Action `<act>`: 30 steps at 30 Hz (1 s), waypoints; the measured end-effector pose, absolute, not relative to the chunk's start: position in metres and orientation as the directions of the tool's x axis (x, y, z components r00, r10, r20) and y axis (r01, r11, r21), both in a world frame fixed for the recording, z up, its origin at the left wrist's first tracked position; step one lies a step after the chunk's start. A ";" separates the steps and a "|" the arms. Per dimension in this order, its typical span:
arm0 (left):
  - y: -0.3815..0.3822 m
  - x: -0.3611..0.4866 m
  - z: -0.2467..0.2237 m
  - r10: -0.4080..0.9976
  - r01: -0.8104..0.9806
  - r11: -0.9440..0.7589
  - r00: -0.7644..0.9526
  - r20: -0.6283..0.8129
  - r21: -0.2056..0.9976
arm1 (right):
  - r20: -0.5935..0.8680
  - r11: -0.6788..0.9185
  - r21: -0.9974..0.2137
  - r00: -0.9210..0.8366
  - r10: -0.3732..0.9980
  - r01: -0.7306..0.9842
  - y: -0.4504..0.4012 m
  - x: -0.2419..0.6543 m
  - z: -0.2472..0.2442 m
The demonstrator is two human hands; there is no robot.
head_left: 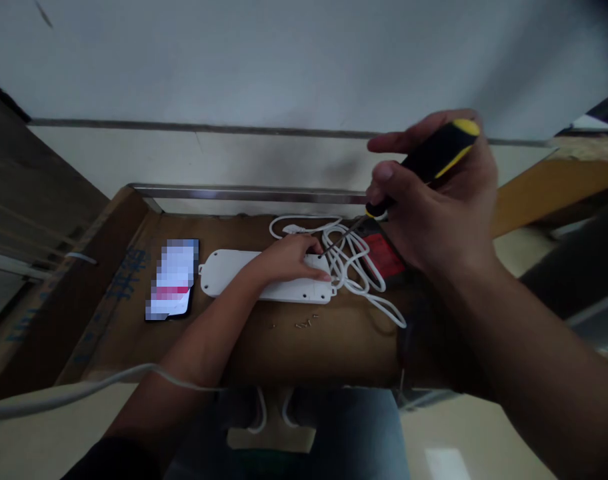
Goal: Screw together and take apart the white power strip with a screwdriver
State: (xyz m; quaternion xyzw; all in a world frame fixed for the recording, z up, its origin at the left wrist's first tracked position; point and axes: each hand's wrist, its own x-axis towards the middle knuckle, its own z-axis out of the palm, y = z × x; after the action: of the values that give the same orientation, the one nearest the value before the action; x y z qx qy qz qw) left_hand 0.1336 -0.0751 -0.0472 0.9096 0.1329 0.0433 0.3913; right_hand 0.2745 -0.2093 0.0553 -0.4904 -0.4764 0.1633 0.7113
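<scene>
"What's the backdrop on your feed?"

"A pale wall (284,67) fills the top of the frame, with a metal rail (259,193) beneath it. Lower down I see a brown cardboard surface (354,347)."

"And your fingers?"

"Upper right, my right hand (449,213) is wrapped about the black-and-yellow handle of a screwdriver (437,153), one finger stretched out leftward. Mid-frame, my left hand (287,260) lies over the right part of a white casing (229,267), thumb and forefinger spread. I can't tell whether they clasp it or merely press."

"Where's the tip?"

"The shaft slants down and left to a dark hole near the casing's upper right corner, just beside my left fingertips. Whether it sits inside, I can't tell."

"How does the casing lie?"

"Flat on the cardboard at the centre of the frame, long side running left to right."

"Further out?"

"Small screws (307,324) lie loose just below it. Right of it I have a looped white cable (337,250), and its plug (293,229) is near the casing's top edge. Beyond the loops is a red item (381,255), partly hidden. Left of centre, near the casing's left end, lies a phone (173,277), screen lit but pixelated."
</scene>
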 end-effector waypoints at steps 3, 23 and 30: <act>-0.074 0.134 -0.048 0.273 0.195 -0.658 0.962 -0.011 0.728 | 0.489 0.492 -0.861 0.474 0.733 0.128 -0.211 0.274 0.062; -0.074 0.136 -0.051 0.217 0.134 -0.667 0.976 0.019 0.733 | 0.593 0.515 -0.805 0.421 0.686 0.295 -0.210 0.280 0.055; -0.073 0.136 -0.050 0.196 0.130 -0.703 0.980 0.016 0.699 | 0.538 0.535 -0.837 0.362 0.762 0.117 -0.207 0.277 0.057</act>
State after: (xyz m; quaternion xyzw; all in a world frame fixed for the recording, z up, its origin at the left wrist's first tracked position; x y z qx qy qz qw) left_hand 0.1357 -0.0726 -0.0497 0.9217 0.0884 0.0445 0.3751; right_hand 0.2769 -0.2067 0.0571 -0.4251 -0.5170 0.2278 0.7072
